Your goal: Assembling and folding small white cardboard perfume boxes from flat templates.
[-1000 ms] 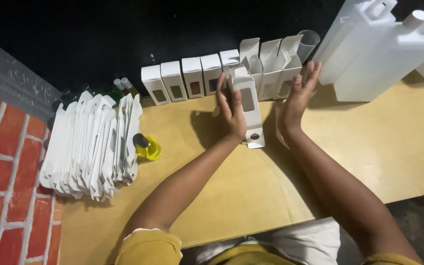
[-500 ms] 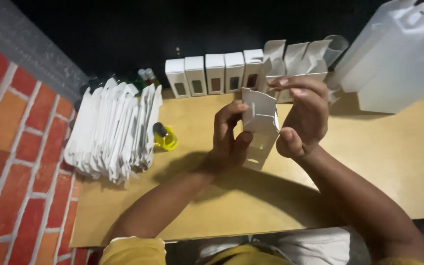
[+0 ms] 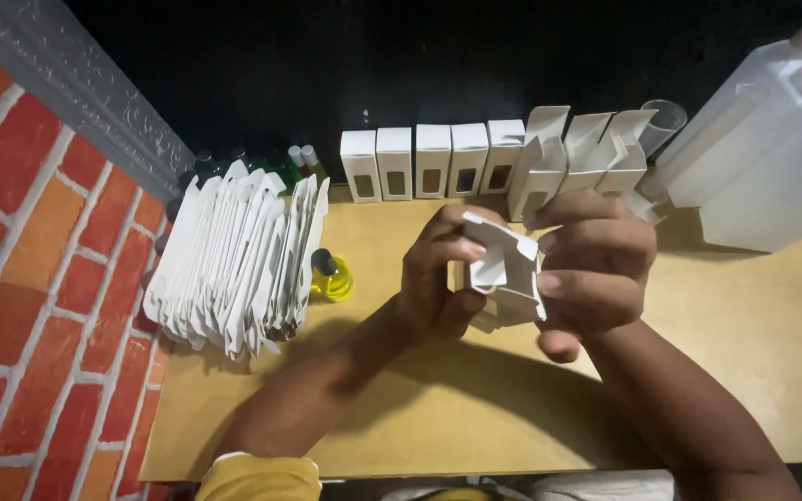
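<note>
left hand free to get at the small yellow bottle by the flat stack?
Probably not yet: the left hand and right hand both grip the white carton. The yellow bottle stands close, with bare tabletop between.

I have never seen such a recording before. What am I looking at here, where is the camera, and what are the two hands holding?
No machine is here: a person works with two bare hands. The one camera sits on the person's head and looks down at a light wooden table.

The left hand and the right hand together hold a small white cardboard box, its end flaps open, above the table.

On the table lie a stack of flat white unfolded boxes, a small bottle of yellow liquid, a row of standing white boxes with windows and large white plastic jugs. A red brick wall is at the left.
</note>
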